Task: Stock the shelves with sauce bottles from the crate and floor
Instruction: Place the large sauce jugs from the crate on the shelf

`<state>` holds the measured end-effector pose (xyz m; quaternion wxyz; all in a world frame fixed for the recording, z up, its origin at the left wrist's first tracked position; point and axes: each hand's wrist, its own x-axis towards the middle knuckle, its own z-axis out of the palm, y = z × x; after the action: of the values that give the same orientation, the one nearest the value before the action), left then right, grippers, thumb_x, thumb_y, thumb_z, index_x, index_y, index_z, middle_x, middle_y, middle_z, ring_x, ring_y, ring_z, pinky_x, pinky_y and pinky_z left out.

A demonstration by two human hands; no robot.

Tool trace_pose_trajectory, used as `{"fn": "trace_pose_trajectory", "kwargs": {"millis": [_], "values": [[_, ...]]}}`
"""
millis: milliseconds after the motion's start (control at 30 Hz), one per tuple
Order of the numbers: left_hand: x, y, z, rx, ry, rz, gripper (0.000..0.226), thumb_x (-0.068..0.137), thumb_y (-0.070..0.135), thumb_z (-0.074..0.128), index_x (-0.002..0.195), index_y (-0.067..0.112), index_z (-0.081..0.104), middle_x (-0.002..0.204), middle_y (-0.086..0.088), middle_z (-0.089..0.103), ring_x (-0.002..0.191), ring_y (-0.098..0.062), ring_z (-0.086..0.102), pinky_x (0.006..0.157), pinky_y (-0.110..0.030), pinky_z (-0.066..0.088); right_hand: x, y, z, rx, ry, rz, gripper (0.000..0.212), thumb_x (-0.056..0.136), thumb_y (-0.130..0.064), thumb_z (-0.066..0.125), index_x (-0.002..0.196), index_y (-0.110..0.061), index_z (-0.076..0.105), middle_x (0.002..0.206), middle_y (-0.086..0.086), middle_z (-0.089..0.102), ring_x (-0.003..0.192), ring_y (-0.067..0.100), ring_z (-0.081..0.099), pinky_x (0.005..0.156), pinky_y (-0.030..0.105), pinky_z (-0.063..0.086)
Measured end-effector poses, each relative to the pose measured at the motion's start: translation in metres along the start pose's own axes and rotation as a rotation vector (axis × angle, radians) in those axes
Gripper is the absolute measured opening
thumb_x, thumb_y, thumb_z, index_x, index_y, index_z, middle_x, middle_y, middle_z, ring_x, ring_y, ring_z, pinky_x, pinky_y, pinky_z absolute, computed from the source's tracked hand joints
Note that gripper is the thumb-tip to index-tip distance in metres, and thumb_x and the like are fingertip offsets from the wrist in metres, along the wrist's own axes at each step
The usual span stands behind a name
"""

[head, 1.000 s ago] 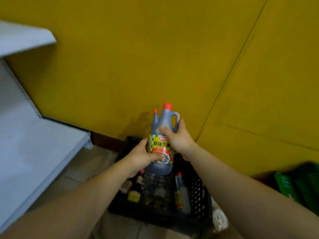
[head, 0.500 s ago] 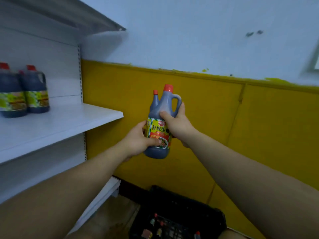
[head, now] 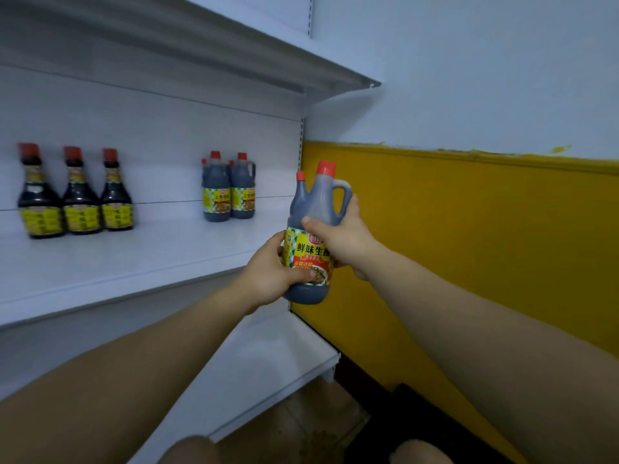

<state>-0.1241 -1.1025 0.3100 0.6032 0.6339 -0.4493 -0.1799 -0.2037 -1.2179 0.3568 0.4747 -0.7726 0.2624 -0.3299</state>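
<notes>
Held: sauce bottle (head: 316, 204) — upright in mid-air, off the right end of the middle shelf (head: 134, 262) | left grip (head: 268, 272) curled round its lower label | right grip (head: 338, 242) wrapped round its shoulder by the handle | two jugs (head: 227, 192), three slimmer bottles (head: 80, 199) on that shelf

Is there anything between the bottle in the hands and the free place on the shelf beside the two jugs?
Nothing visible. The left hand and right hand hold the bottle near the right end of the shelf; its surface is bare up to the two jugs.
</notes>
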Motion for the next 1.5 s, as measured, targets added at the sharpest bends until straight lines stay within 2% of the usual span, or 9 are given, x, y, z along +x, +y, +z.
{"fn": "trace_pose_trajectory", "kwargs": {"millis": [167, 300, 500, 600, 733, 833, 1033, 1200, 1500], "values": [[-0.01, -0.005, -0.033, 0.164, 0.132, -0.048, 0.064, 0.073, 0.014, 0.08, 0.122, 0.031, 0.043, 0.106, 0.012, 0.059, 0.093, -0.004, 0.059, 0.068, -0.014, 0.048, 0.012, -0.007, 0.035, 0.023, -0.112, -0.055, 0.105, 0.078, -0.043, 0.075, 0.151, -0.032, 0.001, 0.135, 0.01, 0.051, 0.111, 0.03, 0.06, 0.091, 0.048, 0.053], [-0.004, -0.009, -0.057, 0.202, 0.186, -0.077, 0.069, 0.072, 0.012, 0.081, 0.129, 0.026, 0.044, 0.109, 0.007, 0.062, 0.098, -0.009, 0.061, 0.074, -0.018, 0.051, 0.028, -0.011, 0.058, 0.088, -0.192, -0.08, 0.097, 0.082, -0.035, 0.073, 0.15, -0.028, 0.005, 0.119, 0.006, 0.054, 0.1, 0.025, 0.061, 0.081, 0.04, 0.054], [0.021, -0.03, -0.085, 0.262, 0.236, -0.108, 0.071, 0.075, 0.016, 0.078, 0.134, 0.027, 0.039, 0.116, 0.005, 0.061, 0.102, -0.008, 0.061, 0.081, -0.019, 0.05, 0.06, -0.016, 0.094, 0.136, -0.232, -0.098, 0.091, 0.08, -0.025, 0.076, 0.148, -0.027, 0.016, 0.126, 0.007, 0.055, 0.104, 0.027, 0.062, 0.089, 0.046, 0.055], [0.042, -0.037, -0.105, 0.32, 0.216, -0.152, 0.076, 0.079, 0.018, 0.075, 0.141, 0.03, 0.033, 0.125, 0.007, 0.056, 0.117, -0.015, 0.054, 0.1, -0.034, 0.046, 0.083, -0.017, 0.11, 0.127, -0.224, -0.148, 0.092, 0.079, -0.023, 0.077, 0.149, -0.031, 0.017, 0.133, 0.005, 0.051, 0.115, 0.029, 0.057, 0.095, 0.048, 0.051], [0.066, -0.047, -0.136, 0.625, 0.197, -0.272, 0.082, 0.086, 0.035, 0.066, 0.151, 0.024, 0.017, 0.152, 0.0, 0.033, 0.14, -0.02, 0.031, 0.111, -0.033, 0.029, 0.119, -0.013, 0.125, 0.129, -0.212, -0.162, 0.094, 0.082, -0.021, 0.075, 0.15, -0.034, 0.011, 0.143, 0.006, 0.044, 0.125, 0.031, 0.05, 0.101, 0.051, 0.046], [0.081, -0.067, -0.157, 0.868, 0.138, -0.386, 0.074, 0.091, 0.047, 0.055, 0.151, 0.02, 0.021, 0.158, -0.001, 0.022, 0.144, -0.02, 0.024, 0.117, -0.033, 0.022, 0.148, -0.005, 0.134, 0.148, -0.201, -0.136, 0.095, 0.082, -0.019, 0.075, 0.15, -0.035, 0.01, 0.145, 0.006, 0.041, 0.129, 0.033, 0.047, 0.103, 0.054, 0.044], [0.119, -0.102, -0.161, 1.102, 0.03, -0.567, 0.066, 0.093, 0.063, 0.03, 0.15, 0.03, 0.022, 0.16, 0.002, 0.016, 0.146, -0.023, 0.016, 0.116, -0.053, 0.011, 0.196, 0.018, 0.151, 0.18, -0.187, -0.101, 0.093, 0.083, -0.019, 0.074, 0.149, -0.037, 0.011, 0.143, 0.003, 0.043, 0.129, 0.03, 0.047, 0.104, 0.055, 0.042], [0.152, -0.114, -0.156, 1.223, -0.037, -0.665, 0.074, 0.087, 0.074, 0.02, 0.15, 0.036, 0.016, 0.161, 0.003, 0.008, 0.148, -0.026, 0.004, 0.111, -0.065, 0.001, 0.234, 0.028, 0.166, 0.135, -0.238, -0.103, 0.093, 0.082, -0.03, 0.074, 0.15, -0.037, 0.011, 0.146, 0.002, 0.041, 0.131, 0.031, 0.045, 0.103, 0.057, 0.042], [0.161, -0.135, -0.158, 1.275, -0.024, -0.702, 0.079, 0.081, 0.08, 0.014, 0.15, 0.041, 0.002, 0.161, 0.005, -0.005, 0.148, -0.026, -0.006, 0.111, -0.067, -0.002, 0.295, 0.041, 0.186, 0.141, -0.27, -0.023, 0.093, 0.094, -0.027, 0.061, 0.153, -0.029, -0.01, 0.154, 0.004, 0.033, 0.137, 0.032, 0.038, 0.11, 0.053, 0.035]]}}
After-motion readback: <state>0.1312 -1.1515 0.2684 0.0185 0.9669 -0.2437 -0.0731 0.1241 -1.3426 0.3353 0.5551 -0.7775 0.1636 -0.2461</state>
